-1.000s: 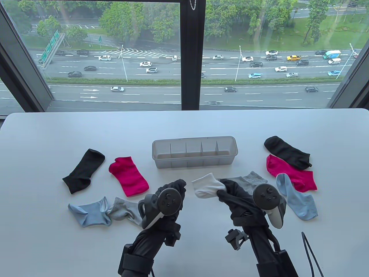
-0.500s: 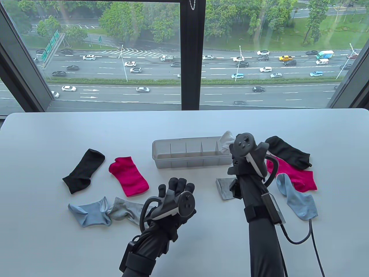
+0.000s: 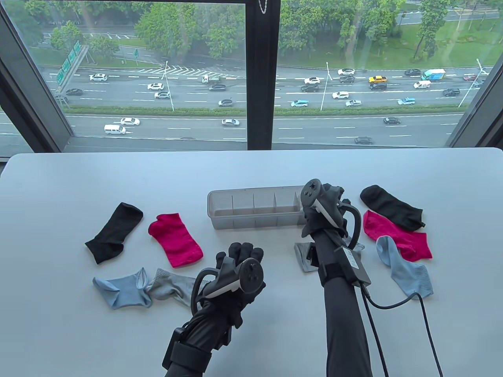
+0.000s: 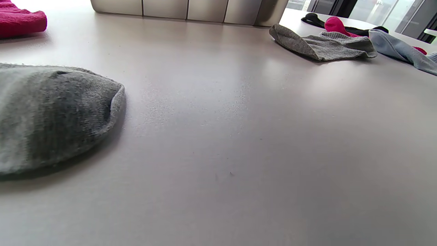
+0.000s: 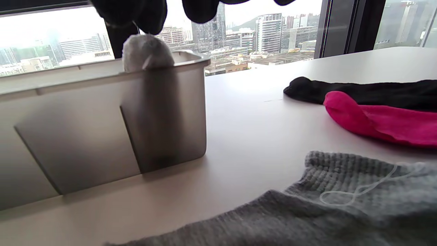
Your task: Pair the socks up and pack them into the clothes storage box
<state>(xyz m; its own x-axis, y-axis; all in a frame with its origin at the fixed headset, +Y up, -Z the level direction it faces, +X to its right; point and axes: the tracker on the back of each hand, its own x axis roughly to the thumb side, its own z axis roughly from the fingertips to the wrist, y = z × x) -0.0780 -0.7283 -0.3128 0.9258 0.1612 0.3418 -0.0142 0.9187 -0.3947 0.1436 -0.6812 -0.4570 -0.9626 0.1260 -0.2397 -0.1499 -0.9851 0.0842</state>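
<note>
Eight loose socks lie around a storage box (image 3: 251, 214) on a white table (image 3: 251, 169).

The box sits mid-table, its rightmost compartment holding a white bundle (image 5: 146, 53) (it bulges above the rim). The right hand (image 3: 320, 208) is over that compartment, fingertips (image 5: 136, 13) just above the bundle; whether they grip it I cannot tell. The left hand (image 3: 237, 271) hovers toward the near edge, fingers loosely bent, holding nothing. Toward the left edge lie a black sock (image 3: 114, 233), a pink one (image 3: 177, 239), a blue one (image 3: 122, 290) and a grey one (image 3: 171, 290). Toward the right edge lie black (image 3: 393, 206), pink (image 3: 395, 233), blue (image 3: 404, 271) and grey (image 3: 304, 255) socks.
</note>
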